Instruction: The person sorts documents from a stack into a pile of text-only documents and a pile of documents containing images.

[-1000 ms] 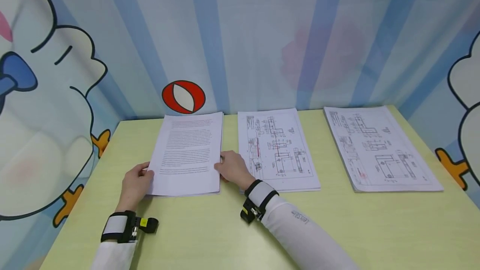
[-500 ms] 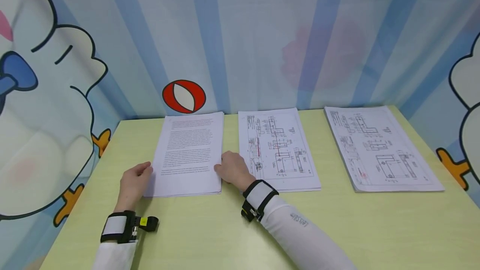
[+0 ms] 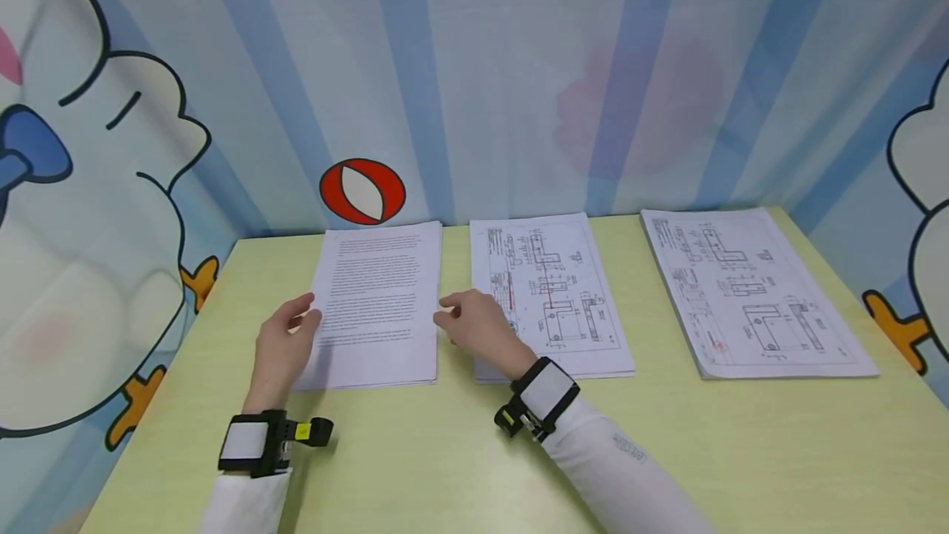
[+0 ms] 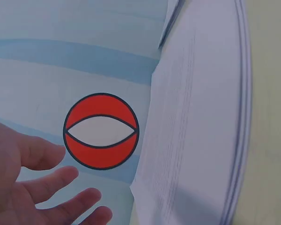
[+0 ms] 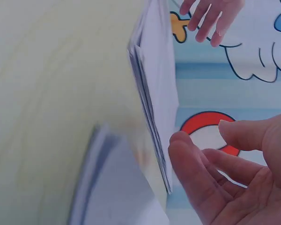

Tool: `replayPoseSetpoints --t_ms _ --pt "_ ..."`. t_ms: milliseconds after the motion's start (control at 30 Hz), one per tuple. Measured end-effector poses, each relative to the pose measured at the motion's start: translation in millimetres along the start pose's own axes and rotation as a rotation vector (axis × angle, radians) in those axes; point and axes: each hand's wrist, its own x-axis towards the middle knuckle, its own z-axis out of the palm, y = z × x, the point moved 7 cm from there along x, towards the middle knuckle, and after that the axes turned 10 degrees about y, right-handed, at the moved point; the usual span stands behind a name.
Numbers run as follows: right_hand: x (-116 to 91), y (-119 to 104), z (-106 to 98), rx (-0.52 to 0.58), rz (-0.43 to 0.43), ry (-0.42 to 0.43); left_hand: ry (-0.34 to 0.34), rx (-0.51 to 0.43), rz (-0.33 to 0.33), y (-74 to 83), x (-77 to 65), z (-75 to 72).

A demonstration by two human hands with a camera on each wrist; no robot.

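Observation:
A stack of paper with printed text (image 3: 378, 295) lies on the left part of the table. My left hand (image 3: 284, 344) hovers over its lower left edge, fingers apart and holding nothing. In the left wrist view, that hand (image 4: 47, 187) is clear of the sheets. My right hand (image 3: 480, 326) is raised at the gap between this stack and the middle stack of technical drawings (image 3: 563, 287). The right wrist view shows its fingers (image 5: 192, 168) loosely bent around nothing, with a visible gap from thumb to forefinger.
A thicker stack of technical drawings (image 3: 764, 311) lies at the right of the pale yellow table (image 3: 415, 460). Behind the table hangs a striped blue curtain (image 3: 489, 89) with cartoon prints. All three stacks lie near the table's back edge.
Both hands have come off the edges of the text stack. The left has risen and moved right over its edge; the right has drawn back to the right. The stacks look unmoved.

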Motion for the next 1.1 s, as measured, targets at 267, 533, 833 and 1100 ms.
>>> replayPoseSetpoints --t_ms 267,533,833,1100 --pt "-6.0 10.9 -47.1 -0.015 -0.068 0.096 -0.048 -0.099 0.099 41.4 -9.2 30.9" --pt "-11.4 33.0 -99.6 -0.080 -0.131 0.201 -0.122 -0.201 0.196 81.9 -22.4 70.7" --pt "-15.2 69.1 -148.8 -0.155 -0.095 0.264 -0.195 -0.302 0.268 117.9 -39.3 105.5" --pt "-20.9 95.6 -188.5 -0.220 -0.076 0.304 -0.256 -0.304 0.304 135.4 -52.9 137.9"
